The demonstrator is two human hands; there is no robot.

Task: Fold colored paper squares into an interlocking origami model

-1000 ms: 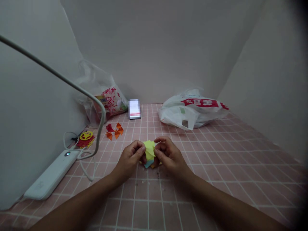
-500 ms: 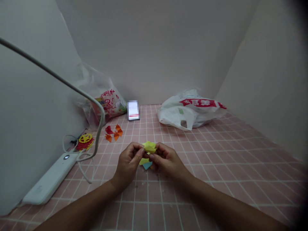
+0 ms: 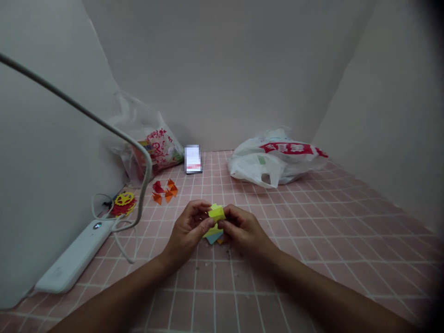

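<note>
Between my two hands is a small folded piece of yellow paper [image 3: 217, 213], held up just above the table. My left hand [image 3: 190, 230] pinches its left side with the thumb low at the front and the fingers curled behind. My right hand [image 3: 243, 230] grips the right edge between thumb and forefinger. Beneath the hands lie loose paper sheets, among them a blue sheet [image 3: 215, 238] and a bit of orange; more yellow shows there, partly hidden by my fingers.
Several folded orange paper pieces [image 3: 168, 196] and a red one [image 3: 158, 187] sit left of centre. Red and yellow cut-outs [image 3: 124, 200] lie near a white power bank [image 3: 71, 259] with a cable [image 3: 144, 162]. A phone [image 3: 193, 159] stands between two plastic bags [image 3: 163, 143] [image 3: 274, 159].
The yellow paper has turned in my hands and now shows a flatter, folded front face. My left thumb has shifted right along its lower edge. The view has moved slightly.
</note>
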